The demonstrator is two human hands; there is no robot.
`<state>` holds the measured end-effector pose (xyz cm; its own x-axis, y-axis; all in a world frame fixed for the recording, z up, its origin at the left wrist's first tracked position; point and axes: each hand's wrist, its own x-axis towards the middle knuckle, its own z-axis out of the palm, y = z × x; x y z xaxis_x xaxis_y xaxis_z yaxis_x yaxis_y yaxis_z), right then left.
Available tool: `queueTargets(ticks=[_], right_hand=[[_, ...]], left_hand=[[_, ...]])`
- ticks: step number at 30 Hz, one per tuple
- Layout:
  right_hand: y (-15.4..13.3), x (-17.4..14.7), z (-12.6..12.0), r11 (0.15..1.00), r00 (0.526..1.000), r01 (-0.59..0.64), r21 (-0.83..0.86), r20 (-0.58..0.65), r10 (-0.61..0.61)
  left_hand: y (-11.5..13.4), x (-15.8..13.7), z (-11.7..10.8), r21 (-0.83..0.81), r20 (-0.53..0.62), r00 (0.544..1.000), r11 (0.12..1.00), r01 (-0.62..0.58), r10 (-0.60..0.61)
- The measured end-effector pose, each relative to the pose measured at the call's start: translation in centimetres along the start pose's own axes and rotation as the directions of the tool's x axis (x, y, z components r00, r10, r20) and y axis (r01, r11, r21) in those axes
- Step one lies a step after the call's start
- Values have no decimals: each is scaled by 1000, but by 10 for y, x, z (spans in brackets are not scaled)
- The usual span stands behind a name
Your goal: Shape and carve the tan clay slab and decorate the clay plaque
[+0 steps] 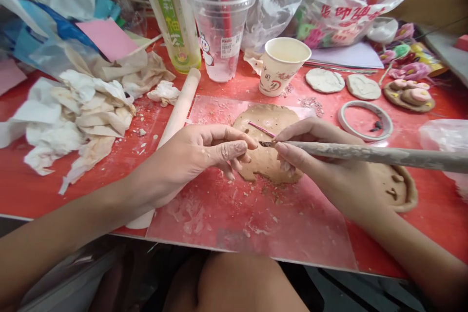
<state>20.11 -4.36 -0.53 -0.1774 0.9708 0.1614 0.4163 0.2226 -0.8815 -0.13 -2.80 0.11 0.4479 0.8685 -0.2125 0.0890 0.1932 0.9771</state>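
My right hand (pixel 314 156) grips a clay knife (pixel 365 152) with a long, clay-smeared grey handle, its short dark blade pointing left. My left hand (pixel 208 148) has thumb and fingers drawn together at the blade's tip; anything small between them is hidden. Beneath both hands lies a flat, ragged-edged slab of brown clay (pixel 270 165) on a clear plastic board (pixel 237 234). A thin pink stick (pixel 260 129) lies over the slab, one end reaching my right fingertips. Clay crumbs are scattered around. Part of the slab is covered by my hands.
Left of the board is a rolling pin (pixel 179 107), then crumpled tissues (pixel 84 112). A paper cup (pixel 283 66), plastic cup (pixel 221 24) and green-labelled bottle (pixel 170 14) stand behind. To the right are a tape roll (pixel 365 119), pale clay discs (pixel 324 80) and a rimmed clay piece (pixel 397 187).
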Motion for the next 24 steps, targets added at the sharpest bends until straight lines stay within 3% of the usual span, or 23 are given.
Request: queueTargets(ticks=[6,10,16,19,24], right_hand=[[5,2,-2,988,997,-80,133,25,77],[6,3,-2,973,995,-101,205,12,101],[6,5,-4,957,994,-97,272,-26,108],[6,6,-5,950,992,-108,291,-34,123],[5,5,-7,948,991,-111,299,-37,127]], left_hand=[[4,0,0,27,-3,997,997,72,-72],[7,-3,1,154,-26,998,986,58,-55],[9,1,1,271,41,997,961,50,-63],[10,8,-1,428,64,998,904,-5,-25],[16,17,1,624,131,986,781,0,-105]])
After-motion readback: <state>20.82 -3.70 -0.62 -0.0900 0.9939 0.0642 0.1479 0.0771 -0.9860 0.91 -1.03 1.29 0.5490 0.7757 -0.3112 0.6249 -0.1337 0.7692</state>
